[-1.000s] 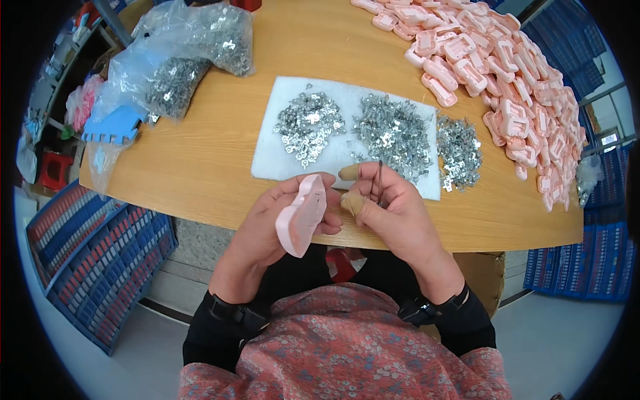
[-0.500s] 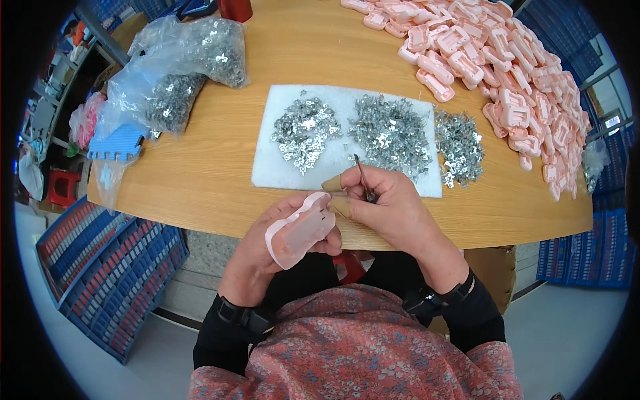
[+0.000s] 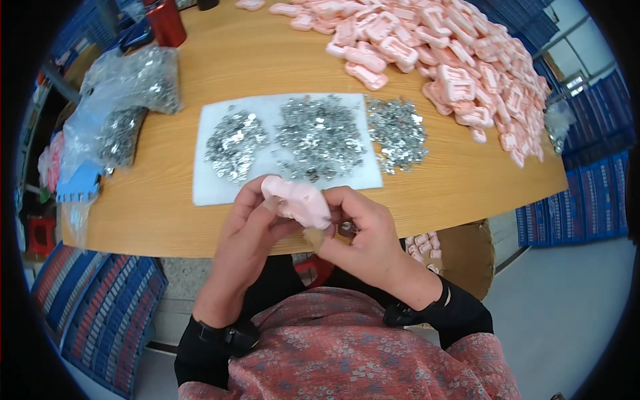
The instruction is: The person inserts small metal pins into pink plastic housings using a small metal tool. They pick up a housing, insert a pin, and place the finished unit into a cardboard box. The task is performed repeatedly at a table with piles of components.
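While both hands meet just below the picture's centre, at the near edge of the wooden table (image 3: pixel 220 60), they share one pink plastic piece (image 3: pixel 298 203); the left hand (image 3: pixel 250 233) comes up from seven o'clock and curls its fingers around the piece's left end, thumb on top; the right hand (image 3: pixel 363 233) comes up from five o'clock and pinches the piece's right end between thumb and fingers, with a tan wrap on one fingertip; whether a small metal part sits under those fingers I cannot tell. Just at twelve o'clock from the hands lies a white pad (image 3: pixel 213 190) carrying two heaps of small silver metal parts (image 3: pixel 323 137); a third such heap (image 3: pixel 398 132) lies half off the pad's right edge, on bare wood, at one o'clock from the hands. Farther off, from twelve to two o'clock, a broad pile of pink plastic pieces (image 3: pixel 460 63) covers the far right of the table. At ten o'clock, clear plastic bags of metal parts (image 3: pixel 133 93) slump near the table's left rim; a blue block (image 3: pixel 79 185) sits just below them at nine o'clock; a dark red bottle (image 3: pixel 165 23) stands at eleven o'clock on the far edge. Blue crates (image 3: pixel 100 313) lie on the floor at eight o'clock; more blue crates (image 3: pixel 580 193) stand at three o'clock.
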A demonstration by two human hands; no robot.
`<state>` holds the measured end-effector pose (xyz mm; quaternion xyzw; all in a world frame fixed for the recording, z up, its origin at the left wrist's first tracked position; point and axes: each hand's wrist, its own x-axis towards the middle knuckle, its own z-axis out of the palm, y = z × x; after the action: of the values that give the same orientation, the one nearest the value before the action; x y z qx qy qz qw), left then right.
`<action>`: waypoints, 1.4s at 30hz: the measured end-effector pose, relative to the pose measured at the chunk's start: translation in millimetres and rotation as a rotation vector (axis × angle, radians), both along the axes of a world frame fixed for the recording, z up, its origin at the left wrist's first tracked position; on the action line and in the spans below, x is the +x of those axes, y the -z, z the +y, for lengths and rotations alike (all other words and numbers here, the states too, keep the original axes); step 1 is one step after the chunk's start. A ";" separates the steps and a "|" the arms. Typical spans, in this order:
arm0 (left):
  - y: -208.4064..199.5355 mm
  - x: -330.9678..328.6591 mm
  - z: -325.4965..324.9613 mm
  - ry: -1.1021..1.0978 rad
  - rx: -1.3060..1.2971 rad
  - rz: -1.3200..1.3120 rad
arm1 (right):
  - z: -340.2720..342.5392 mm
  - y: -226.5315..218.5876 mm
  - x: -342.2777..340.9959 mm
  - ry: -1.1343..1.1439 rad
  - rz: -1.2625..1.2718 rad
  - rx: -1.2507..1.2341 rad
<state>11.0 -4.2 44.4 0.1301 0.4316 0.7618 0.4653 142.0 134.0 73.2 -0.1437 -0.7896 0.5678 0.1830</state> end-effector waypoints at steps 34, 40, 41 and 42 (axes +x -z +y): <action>-9.1 13.8 44.3 0.459 -0.184 0.041 | 115.8 43.6 61.6 0.427 -0.302 0.378; -13.4 22.0 57.5 0.406 -0.181 0.047 | 117.4 36.8 64.4 0.392 -0.289 0.226; -13.3 23.5 60.9 0.395 -0.179 0.057 | 116.8 35.5 66.3 0.374 -0.270 0.166; -13.0 24.7 63.9 0.381 -0.181 0.065 | 115.0 34.9 67.1 0.353 -0.251 0.103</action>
<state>35.7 59.7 57.4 0.1917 0.4808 0.6134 0.5966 209.1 249.0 38.3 -0.3395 -0.7966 0.4638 0.1870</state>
